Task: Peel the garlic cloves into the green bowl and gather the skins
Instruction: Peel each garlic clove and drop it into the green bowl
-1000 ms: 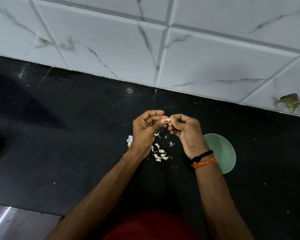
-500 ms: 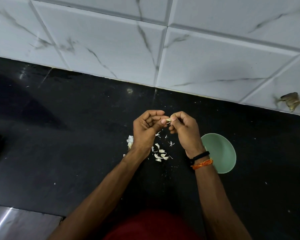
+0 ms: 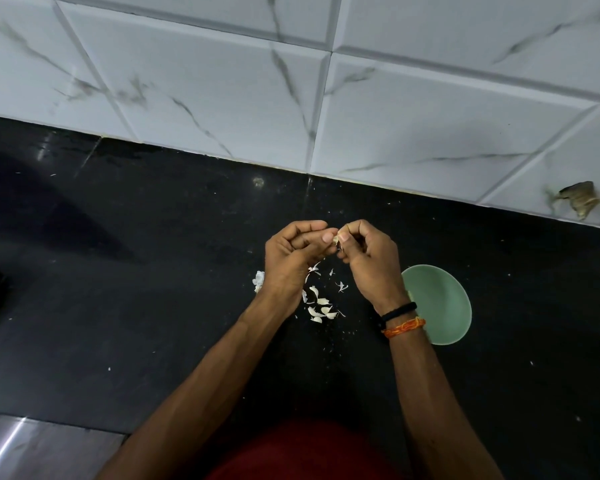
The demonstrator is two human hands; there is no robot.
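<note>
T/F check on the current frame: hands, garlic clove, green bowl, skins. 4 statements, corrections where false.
1. Both hands pinch one garlic clove between them. True.
2. The green bowl sits by the left wrist. False: it sits beside the right wrist.
3. The skins lie loose on the black counter below the hands. True.
4. The skins are piled in the bowl. False: those in view lie on the counter, outside the bowl.

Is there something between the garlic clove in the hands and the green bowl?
Nothing visible blocks it. The clove is pinched between both hands; the bowl sits open beside the right hand, partly behind its wrist.
</note>
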